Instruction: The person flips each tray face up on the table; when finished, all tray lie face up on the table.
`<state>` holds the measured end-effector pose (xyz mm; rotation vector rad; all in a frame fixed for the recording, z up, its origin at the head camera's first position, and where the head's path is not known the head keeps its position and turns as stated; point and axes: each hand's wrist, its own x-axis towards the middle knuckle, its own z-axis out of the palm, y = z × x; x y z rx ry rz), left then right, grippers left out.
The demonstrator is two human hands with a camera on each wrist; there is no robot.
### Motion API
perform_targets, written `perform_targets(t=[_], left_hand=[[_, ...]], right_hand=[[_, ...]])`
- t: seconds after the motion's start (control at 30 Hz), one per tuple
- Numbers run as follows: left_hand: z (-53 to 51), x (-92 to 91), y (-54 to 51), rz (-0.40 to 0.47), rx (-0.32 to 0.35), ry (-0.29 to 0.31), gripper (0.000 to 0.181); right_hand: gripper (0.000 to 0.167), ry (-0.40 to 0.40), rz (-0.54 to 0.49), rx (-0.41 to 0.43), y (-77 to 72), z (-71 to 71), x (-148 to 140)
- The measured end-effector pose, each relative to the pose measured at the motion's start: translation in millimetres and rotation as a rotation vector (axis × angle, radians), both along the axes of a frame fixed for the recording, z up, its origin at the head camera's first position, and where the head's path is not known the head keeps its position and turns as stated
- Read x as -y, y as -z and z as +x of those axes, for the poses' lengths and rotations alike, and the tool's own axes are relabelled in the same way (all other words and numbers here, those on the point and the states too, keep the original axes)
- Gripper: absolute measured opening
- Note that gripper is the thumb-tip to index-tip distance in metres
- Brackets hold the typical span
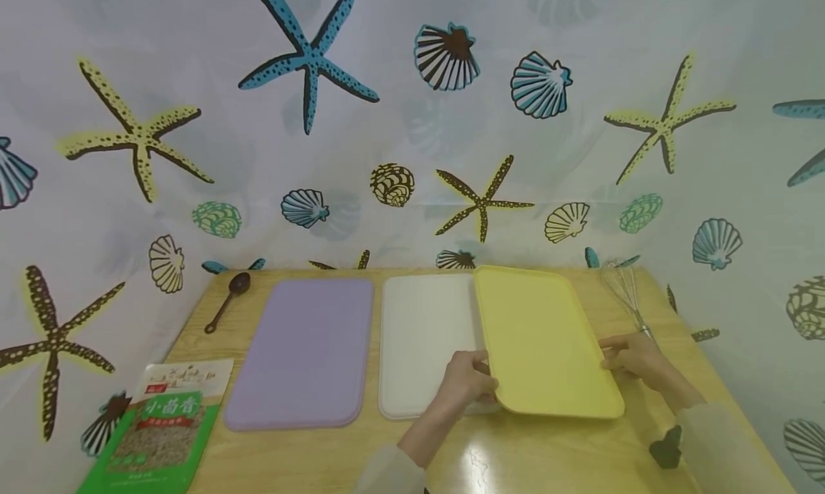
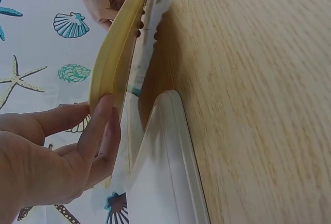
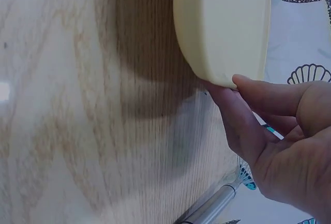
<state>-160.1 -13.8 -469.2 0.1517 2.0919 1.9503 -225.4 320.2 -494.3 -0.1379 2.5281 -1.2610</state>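
Left hand (image 2: 51,164) and right hand (image 3: 292,162), pinch grip on yellow tray (image 1: 548,340), green packet (image 1: 157,429) only in head view.

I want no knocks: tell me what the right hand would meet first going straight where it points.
The yellow tray, whose edge the right hand pinches. Beyond it, the white tray looks next in line, though depth is unclear.

Yellow tray (image 1: 544,342), spoon (image 1: 239,284) perhaps brown
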Motion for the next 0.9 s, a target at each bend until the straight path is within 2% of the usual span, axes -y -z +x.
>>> perform_targets(t=[0.03, 0.1, 0.2, 0.23, 0.3, 0.33, 0.43, 0.53, 0.6, 0.77, 0.9], left_hand=[[-0.4, -1.9, 0.6, -0.016, 0.000, -0.002, 0.041], [-1.3, -5.3, 1.4, -0.039, 0.007, -0.014, 0.059], [-3.5, -10.5, 2.4, -0.065, 0.002, -0.012, 0.061], [-4.5, -12.4, 2.6, -0.073, 0.006, -0.012, 0.051], [-6.3, -16.4, 2.9, -0.089, 0.014, -0.020, 0.019], [-7.0, -18.4, 2.4, -0.102, 0.013, -0.028, 0.014], [-8.3, -24.6, 1.5, -0.164, 0.020, -0.048, 0.047], [-7.8, -30.0, 0.7, -0.215, 0.006, -0.048, 0.046], [-7.5, -33.7, 1.5, -0.217, 0.007, -0.028, 0.046], [-8.0, -43.1, 8.6, -0.187, 0.043, 0.011, 0.047], [-9.5, -49.1, 13.4, -0.161, 0.059, 0.003, 0.047]], right_hand=[[0.051, 0.008, 0.010, -0.004, 0.2, 0.2, -1], [0.051, 0.021, 0.029, -0.013, -1.3, 0.5, -3], [0.051, 0.021, 0.050, -0.031, -4.6, 1.2, -8], [0.050, 0.023, 0.058, -0.033, -6.0, 1.7, -10], [0.051, 0.026, 0.070, -0.033, -8.6, 2.0, -13], [0.051, 0.026, 0.072, -0.032, -9.6, 2.0, -14], [0.051, 0.026, 0.081, -0.027, -12.6, 1.6, -15], [0.051, 0.037, 0.090, -0.031, -14.9, 0.9, -18], [0.050, 0.044, 0.099, -0.040, -16.1, 0.6, -20], [0.048, 0.034, 0.129, -0.072, -15.6, -1.3, -27], [0.046, 0.036, 0.144, -0.102, -14.1, -4.1, -29]])
